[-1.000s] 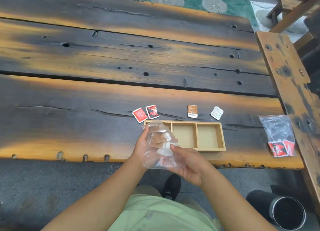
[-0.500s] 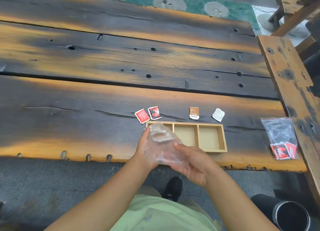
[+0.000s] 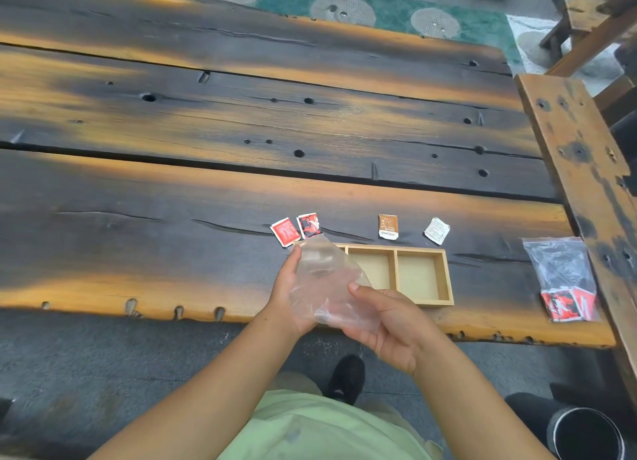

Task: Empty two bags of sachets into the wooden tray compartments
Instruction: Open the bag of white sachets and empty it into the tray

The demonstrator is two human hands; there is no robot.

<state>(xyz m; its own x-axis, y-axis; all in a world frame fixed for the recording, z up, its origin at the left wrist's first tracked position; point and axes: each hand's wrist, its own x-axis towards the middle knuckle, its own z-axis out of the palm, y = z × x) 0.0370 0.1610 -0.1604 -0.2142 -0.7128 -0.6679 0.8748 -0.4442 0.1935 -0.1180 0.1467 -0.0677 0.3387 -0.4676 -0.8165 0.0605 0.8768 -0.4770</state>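
A clear plastic bag (image 3: 325, 283) is held between my left hand (image 3: 287, 287) and my right hand (image 3: 386, 318), tilted over the left end of the wooden tray (image 3: 444, 280). The bag looks see-through with no sachets showing in it. The tray's middle and right compartments are bare; its left compartment is hidden behind the bag. Behind the tray lie two red sachets (image 3: 284, 231) (image 3: 309, 225), a brown sachet (image 3: 388, 226) and a white sachet (image 3: 436, 230). A second clear bag (image 3: 562, 277) with red sachets at its bottom lies at the right.
The dark plank table's front edge (image 3: 138, 308) runs just below my hands. A wooden bench (image 3: 586, 170) borders the table on the right. A black cylindrical bin (image 3: 582, 432) stands on the floor at lower right, and a black shoe (image 3: 346, 377) shows below the table edge.
Brown and white sachets showed inside the held bag a second ago; now none show in it. Both hands have moved slightly forward over the tray's left end.
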